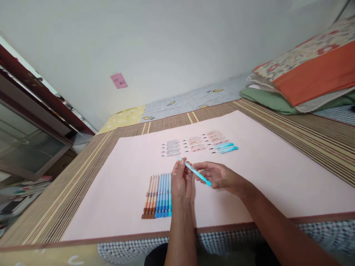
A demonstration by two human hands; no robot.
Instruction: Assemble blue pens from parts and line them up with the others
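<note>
My left hand (182, 177) pinches a slim turquoise pen (196, 173) near its pale upper end, holding it slantwise above the pink sheet. Around the pen's lower, brighter end, my right hand (219, 176) has its fingers apart; whether a fingertip touches the barrel I cannot tell. A row of pens (156, 195), brown-orange at the left, then blue and turquoise, lies beside my left wrist, which hides its right end. Beyond my hands lie grouped thin, dark-tipped pen refills with small pieces: grey ones (170, 147), pinkish ones (195, 144) and turquoise ones (226, 147).
The pink sheet (116, 207) lies on a striped mat (69, 177). Folded bedding (313, 70) is piled at the back right. A pink note (118, 80) sticks to the wall behind. A glass-panelled cabinet (24, 136) and stacked items stand at the left.
</note>
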